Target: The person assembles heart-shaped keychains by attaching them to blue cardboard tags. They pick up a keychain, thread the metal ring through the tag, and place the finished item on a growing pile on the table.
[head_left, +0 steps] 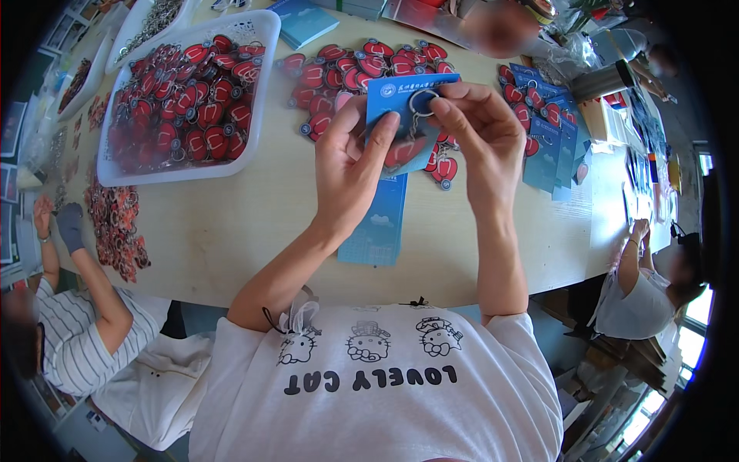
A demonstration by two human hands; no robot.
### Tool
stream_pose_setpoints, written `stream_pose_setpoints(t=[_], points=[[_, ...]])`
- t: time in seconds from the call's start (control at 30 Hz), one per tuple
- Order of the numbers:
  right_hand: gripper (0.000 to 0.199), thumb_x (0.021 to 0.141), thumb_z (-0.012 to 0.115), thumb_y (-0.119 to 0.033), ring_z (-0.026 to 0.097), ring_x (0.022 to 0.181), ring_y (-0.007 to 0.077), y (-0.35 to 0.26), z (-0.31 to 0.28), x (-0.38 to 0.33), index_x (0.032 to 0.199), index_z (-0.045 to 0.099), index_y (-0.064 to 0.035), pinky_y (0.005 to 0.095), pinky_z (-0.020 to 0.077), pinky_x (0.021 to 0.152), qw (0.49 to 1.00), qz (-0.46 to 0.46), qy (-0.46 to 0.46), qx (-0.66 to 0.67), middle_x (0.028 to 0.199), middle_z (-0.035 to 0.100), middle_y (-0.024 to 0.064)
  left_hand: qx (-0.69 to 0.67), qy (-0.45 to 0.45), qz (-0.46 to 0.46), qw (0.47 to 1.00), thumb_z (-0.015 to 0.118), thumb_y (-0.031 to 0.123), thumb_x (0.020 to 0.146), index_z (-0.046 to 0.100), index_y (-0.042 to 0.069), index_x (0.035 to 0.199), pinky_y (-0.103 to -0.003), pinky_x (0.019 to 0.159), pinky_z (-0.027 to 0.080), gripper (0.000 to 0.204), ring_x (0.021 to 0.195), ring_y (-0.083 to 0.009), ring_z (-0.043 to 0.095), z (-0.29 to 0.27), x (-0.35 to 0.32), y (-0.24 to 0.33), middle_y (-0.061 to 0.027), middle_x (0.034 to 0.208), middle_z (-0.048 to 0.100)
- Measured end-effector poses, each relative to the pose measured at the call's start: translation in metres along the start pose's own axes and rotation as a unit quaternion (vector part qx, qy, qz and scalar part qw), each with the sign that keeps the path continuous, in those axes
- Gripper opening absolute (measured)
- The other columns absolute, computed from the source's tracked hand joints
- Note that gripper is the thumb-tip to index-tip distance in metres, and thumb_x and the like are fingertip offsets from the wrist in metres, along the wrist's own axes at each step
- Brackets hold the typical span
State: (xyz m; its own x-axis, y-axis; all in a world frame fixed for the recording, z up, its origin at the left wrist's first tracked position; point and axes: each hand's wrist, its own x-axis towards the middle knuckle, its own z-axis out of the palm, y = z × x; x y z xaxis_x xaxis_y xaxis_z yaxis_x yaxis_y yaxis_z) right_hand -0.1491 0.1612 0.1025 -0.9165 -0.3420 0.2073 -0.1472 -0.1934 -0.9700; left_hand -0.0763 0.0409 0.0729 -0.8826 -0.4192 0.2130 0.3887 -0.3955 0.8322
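Left hand (350,165) gripped blue card (400,100), long axis near-to-far | right hand (477,127) pinched key ring (422,102) at card's far edge | red keychain (404,150) hung between hands.

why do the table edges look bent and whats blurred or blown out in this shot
Head view: fisheye bends the table edge toward the rim, with black corners; the middle is sharp, so the left hand, right hand, blue card and ring read clearly; light is soft and even, shadows faint; the window at lower right is blown out; faces are smeared patches.
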Motion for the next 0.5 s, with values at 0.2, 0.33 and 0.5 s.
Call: stream_pose_setpoints(t=[0.2, 0.33, 0.5], points=[[0.011, 0.082, 0.072, -0.005, 0.062, 0.069, 0.0080, 0.004, 0.009, -0.010, 0.088, 0.066, 0.0020, 0.0197, 0.0512, 0.061, 1.000, -0.018, 0.013, -0.017, 0.078, 0.068, 0.0054, 0.020, 0.042, 0.016, 0.999, 0.062, 0.007, 0.091, 0.061, 0.000, 0.108, -0.022, 0.080, 0.047, 0.019, 0.089, -0.0062, 0.058, 0.000, -0.005, -0.010, -0.0025, 0.097, 0.064], [0.022, 0.082, 0.071, -0.003, 0.062, 0.077, 0.0083, 0.005, 0.008, -0.010, 0.102, 0.061, 0.0015, 0.0201, 0.0505, 0.067, 0.992, -0.063, 0.016, -0.106, 0.085, 0.067, 0.0068, -0.007, 0.051, 0.030, 0.998, 0.061, 0.007, 0.091, 0.061, -0.001, 0.110, -0.022, 0.081, 0.046, 0.020, 0.089, -0.0067, 0.057, 0.003, -0.007, -0.008, -0.0030, 0.099, 0.063], [0.040, 0.083, 0.069, -0.001, 0.060, 0.093, 0.0112, 0.000, 0.021, -0.013, 0.118, 0.049, 0.0007, 0.0234, 0.0492, 0.079, 0.996, 0.002, 0.001, 0.093, 0.100, 0.062, 0.0079, -0.032, 0.033, 0.016, 0.999, 0.057, 0.003, 0.092, 0.058, -0.001, 0.112, -0.026, 0.088, 0.044, 0.021, 0.097, -0.0091, 0.057, 0.004, -0.008, -0.002, -0.0053, 0.107, 0.063]])
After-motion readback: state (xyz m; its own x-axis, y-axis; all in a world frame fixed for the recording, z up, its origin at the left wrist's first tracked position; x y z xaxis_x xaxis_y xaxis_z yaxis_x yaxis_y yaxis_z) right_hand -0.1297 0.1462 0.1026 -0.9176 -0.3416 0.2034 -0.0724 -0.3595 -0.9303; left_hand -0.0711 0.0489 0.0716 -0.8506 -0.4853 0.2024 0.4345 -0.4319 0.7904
